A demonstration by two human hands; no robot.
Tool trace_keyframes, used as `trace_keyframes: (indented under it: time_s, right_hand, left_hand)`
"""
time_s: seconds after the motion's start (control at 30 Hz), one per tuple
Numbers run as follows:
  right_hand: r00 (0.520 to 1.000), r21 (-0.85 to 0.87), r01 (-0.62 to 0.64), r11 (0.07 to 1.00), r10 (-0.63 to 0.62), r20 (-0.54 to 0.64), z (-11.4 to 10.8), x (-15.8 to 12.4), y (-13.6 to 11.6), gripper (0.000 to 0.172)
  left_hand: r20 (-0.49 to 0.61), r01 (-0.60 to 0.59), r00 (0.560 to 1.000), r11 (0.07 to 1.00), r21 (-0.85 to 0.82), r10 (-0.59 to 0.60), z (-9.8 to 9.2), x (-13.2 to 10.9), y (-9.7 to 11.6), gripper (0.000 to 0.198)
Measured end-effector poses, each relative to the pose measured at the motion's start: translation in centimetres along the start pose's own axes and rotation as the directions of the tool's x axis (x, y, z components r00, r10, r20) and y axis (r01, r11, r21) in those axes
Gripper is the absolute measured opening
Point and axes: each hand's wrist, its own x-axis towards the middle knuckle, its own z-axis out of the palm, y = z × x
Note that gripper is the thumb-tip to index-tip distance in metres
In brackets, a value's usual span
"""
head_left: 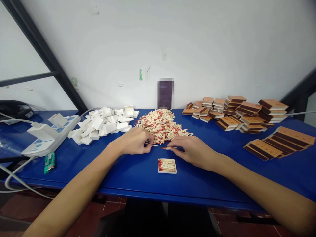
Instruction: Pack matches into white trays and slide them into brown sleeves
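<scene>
A large heap of red-tipped matches lies against the wall end of the blue table. At its front left, my left hand is closed with fingertips pinched on matches. Across a small gap, my right hand pinches a few matches, red heads pointing left. Just in front of both hands sits a white matchbox tray holding a layer of matches, most heads at its left end. Neither hand touches this tray.
White empty trays are piled at the left, beside a white power strip with cables and a green packet. Brown matchbox sleeves stand stacked at the right, and more sleeves lie nearer. A pixelated dark object leans on the wall.
</scene>
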Motion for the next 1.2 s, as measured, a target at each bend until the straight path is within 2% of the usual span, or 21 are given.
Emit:
trace_keyframes:
  time_s: [0.23, 0.33, 0.53, 0.73, 0.87, 1.0, 1.2]
  right_hand:
    - [0.999, 0.049, 0.05, 0.998, -0.049, -0.019, -0.2, 0.0, -0.2, 0.017]
    - [0.999, 0.062, 0.035, 0.997, -0.034, -0.024, -0.3, 0.1, -0.4, 0.014]
    - [0.999, 0.096, -0.009, 0.995, 0.013, -0.045, -0.4, 0.2, -0.5, 0.013]
    - [1.0, 0.104, 0.013, 0.994, -0.011, -0.024, -0.2, 0.1, -0.2, 0.013]
    - [1.0, 0.125, -0.006, 0.992, 0.01, -0.028, 0.0, 0.0, -0.1, 0.012]
    - [0.999, 0.155, -0.02, 0.988, 0.026, -0.031, 0.1, -0.1, 0.0, 0.02]
    - [1.0, 0.123, 0.009, 0.992, -0.007, -0.018, -0.2, 0.0, -0.2, 0.01]
  left_hand:
    - [-0.024, -0.004, 1.0, 0.998, 0.068, 0.005, -0.2, -0.2, -0.1, 0.016]
    - [0.0, 0.011, 1.0, 0.998, 0.061, -0.011, -0.3, -0.2, 0.1, 0.016]
    - [0.012, -0.011, 1.0, 1.0, -0.001, 0.011, -0.1, -0.3, -0.4, 0.027]
    - [-0.001, -0.028, 1.0, 0.999, -0.019, 0.028, 0.0, -0.4, -0.9, 0.022]
    - [0.051, 0.012, 0.999, 0.999, -0.046, -0.01, -0.2, -0.4, -0.7, 0.015]
    - [0.092, 0.061, 0.994, 0.994, -0.095, -0.052, -0.5, -0.4, -0.4, 0.01]
    - [-0.06, 0.022, 0.997, 0.94, -0.341, -0.045, -1.5, -0.6, 0.3, 0.011]
